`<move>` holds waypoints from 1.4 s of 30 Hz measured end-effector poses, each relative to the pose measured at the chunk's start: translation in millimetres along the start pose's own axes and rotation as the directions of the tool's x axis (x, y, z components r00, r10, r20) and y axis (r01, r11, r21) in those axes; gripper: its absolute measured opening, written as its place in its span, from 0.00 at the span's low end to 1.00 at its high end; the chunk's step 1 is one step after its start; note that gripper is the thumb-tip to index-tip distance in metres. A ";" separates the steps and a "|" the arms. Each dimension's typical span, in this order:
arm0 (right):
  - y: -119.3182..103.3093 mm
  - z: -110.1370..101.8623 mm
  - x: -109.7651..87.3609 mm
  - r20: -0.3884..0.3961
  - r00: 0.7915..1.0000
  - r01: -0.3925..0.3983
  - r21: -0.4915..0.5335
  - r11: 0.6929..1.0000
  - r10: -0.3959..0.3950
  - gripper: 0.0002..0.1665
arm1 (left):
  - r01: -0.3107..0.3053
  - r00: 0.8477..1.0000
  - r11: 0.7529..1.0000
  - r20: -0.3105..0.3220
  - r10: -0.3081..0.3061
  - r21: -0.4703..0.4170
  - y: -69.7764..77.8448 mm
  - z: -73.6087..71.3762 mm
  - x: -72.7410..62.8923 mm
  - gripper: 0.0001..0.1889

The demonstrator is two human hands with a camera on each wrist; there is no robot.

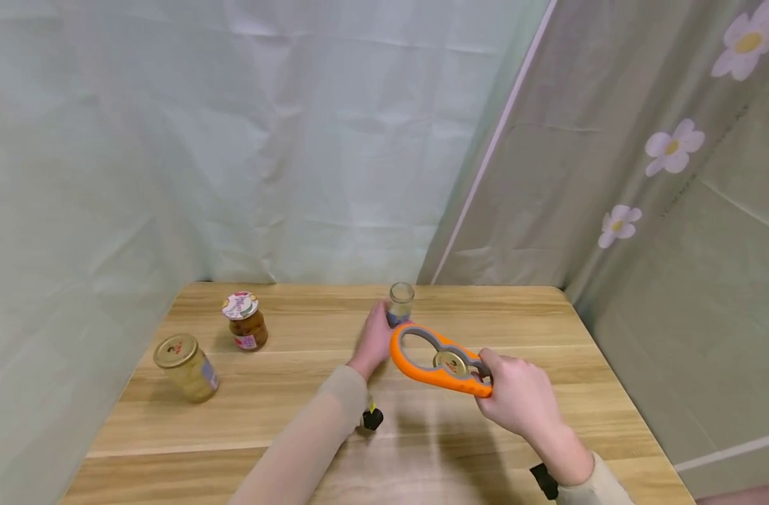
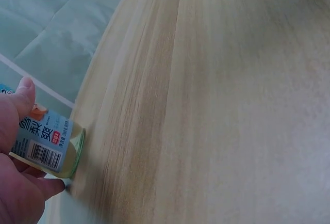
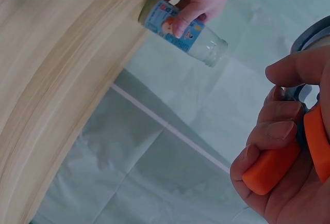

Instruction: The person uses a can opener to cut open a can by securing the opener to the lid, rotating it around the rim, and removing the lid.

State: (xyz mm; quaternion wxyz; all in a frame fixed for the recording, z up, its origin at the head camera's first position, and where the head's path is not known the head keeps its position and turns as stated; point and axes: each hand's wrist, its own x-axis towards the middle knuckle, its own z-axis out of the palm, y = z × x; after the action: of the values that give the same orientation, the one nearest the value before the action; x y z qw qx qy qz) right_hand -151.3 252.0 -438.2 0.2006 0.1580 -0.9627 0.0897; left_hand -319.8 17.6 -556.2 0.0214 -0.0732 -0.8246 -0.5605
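My left hand (image 1: 375,341) grips a lidless glass jar (image 1: 401,294) near the back edge of the table. A blue label (image 2: 46,139) wraps the jar, and its base meets the wood in the left wrist view. In the right wrist view the jar's bare threaded mouth (image 3: 214,52) shows. Nearer to me, my right hand (image 1: 522,394) holds an orange jar opener (image 1: 436,377) by its handles, raised above the table. A gold lid (image 1: 450,362) sits in the opener's smaller opening, close to the right fingers; the larger loop points toward the jar.
On the left of the wooden table (image 1: 283,421) stand a gold-lidded jar of pale contents (image 1: 191,372) and a smaller brown jar (image 1: 248,330) with a patterned lid. Pale curtains (image 1: 334,154) hang behind the table and along its right side.
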 end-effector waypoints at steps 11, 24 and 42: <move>1.0 -2.0 -0.7 -0.015 1.000 0.012 0.000 1.000 -0.012 0.16 | 0.009 1.000 1.000 -0.002 -0.009 0.024 6.1 1.5 -8.5 0.47; 1.0 1.0 0.8 0.002 1.000 0.002 0.000 1.000 -0.002 0.16 | 0.081 0.996 0.996 -0.043 -0.079 0.038 4.5 -9.6 -22.7 0.63; -4.2 10.1 5.3 0.018 1.000 0.002 0.017 1.000 -0.002 0.19 | 0.017 0.983 0.971 -0.171 -0.059 -0.237 50.1 -45.5 -86.1 0.47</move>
State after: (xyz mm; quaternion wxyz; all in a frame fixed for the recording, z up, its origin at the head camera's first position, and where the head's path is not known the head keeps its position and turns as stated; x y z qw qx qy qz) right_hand -158.1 244.3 -444.7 0.1908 0.1615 -0.9635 0.0964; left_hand -229.6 -14.9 -503.3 0.0749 -0.0092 -0.7488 -0.6585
